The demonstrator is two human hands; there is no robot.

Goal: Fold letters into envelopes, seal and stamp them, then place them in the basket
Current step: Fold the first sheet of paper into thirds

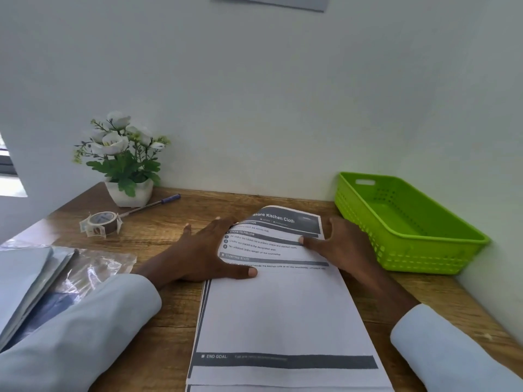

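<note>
Left sleeve: pale blue long cloth sleeve (85,329), smooth and unpatterned, wide rounded cuff, ending nearer the green plastic basket (407,222) than its elbow.
Right sleeve: matching pale blue long cloth sleeve (447,346), plain cuff, below the basket.
Left hand (203,256): bare, no rings.
Right hand (339,244): bare, no rings or watch.

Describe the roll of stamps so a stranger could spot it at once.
Start at the potted white flowers in the desk's far left corner. Just in front lies the roll of stamps, beside a blue pen. It is the only round thing there, with loose stamps trailing off.
</note>
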